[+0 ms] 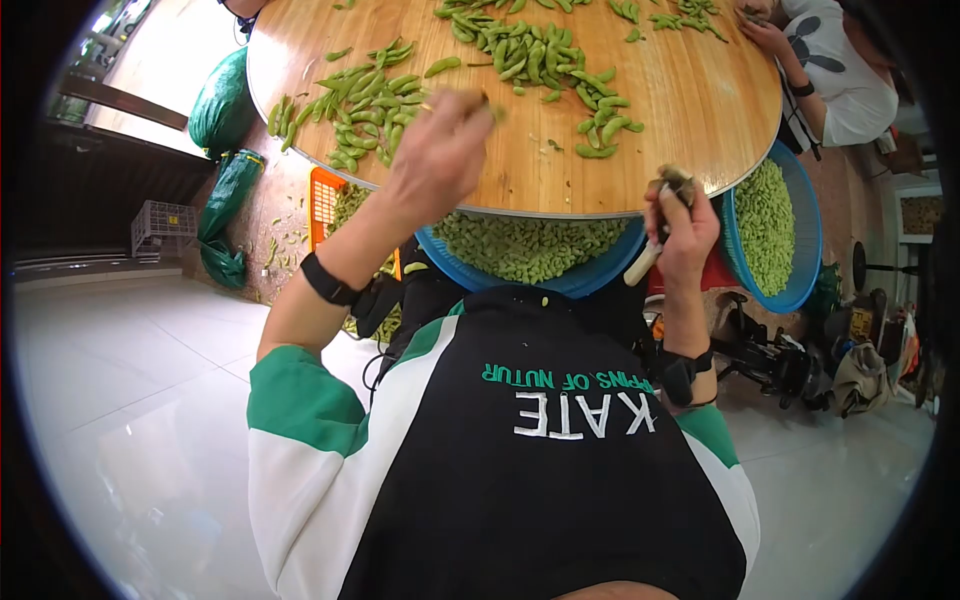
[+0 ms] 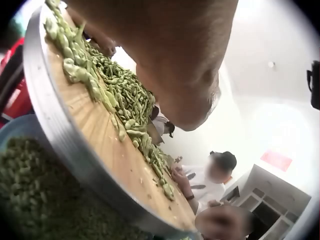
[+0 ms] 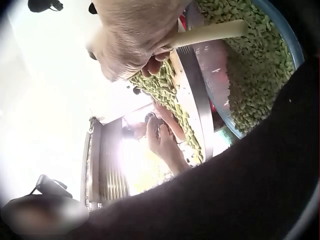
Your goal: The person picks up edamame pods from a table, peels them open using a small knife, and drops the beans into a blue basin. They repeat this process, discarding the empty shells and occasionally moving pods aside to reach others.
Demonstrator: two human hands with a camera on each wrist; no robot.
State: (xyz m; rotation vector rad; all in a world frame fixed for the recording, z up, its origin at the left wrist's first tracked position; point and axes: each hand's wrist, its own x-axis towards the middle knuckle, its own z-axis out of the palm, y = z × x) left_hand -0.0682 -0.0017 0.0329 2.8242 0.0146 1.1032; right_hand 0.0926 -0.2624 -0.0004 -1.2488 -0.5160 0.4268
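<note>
My left hand [image 1: 440, 150] hovers over the near left of the round wooden table, fingers curled and blurred by motion. A bit of green shows at its fingertips; I cannot tell whether they pinch it. Beside it lies a heap of green soybean pods [image 1: 365, 105], and more pods [image 1: 535, 55] are spread farther back. My right hand [image 1: 685, 225] grips a pale stick-like handle [image 3: 212, 34] at the table's near right edge. Something dark brown covers part of the fingers there. Below the edge, the handle's free end points over a blue basin [image 1: 585, 285] of shelled beans.
A second blue basin [image 1: 815, 235] of beans stands at the right. An orange crate [image 1: 325, 200] with pods and green sacks [image 1: 220, 105] are at the left. Across the table sits another person [image 1: 835, 70], hands by the pods. The metal-edged table [image 1: 690, 110] overhangs the near basin.
</note>
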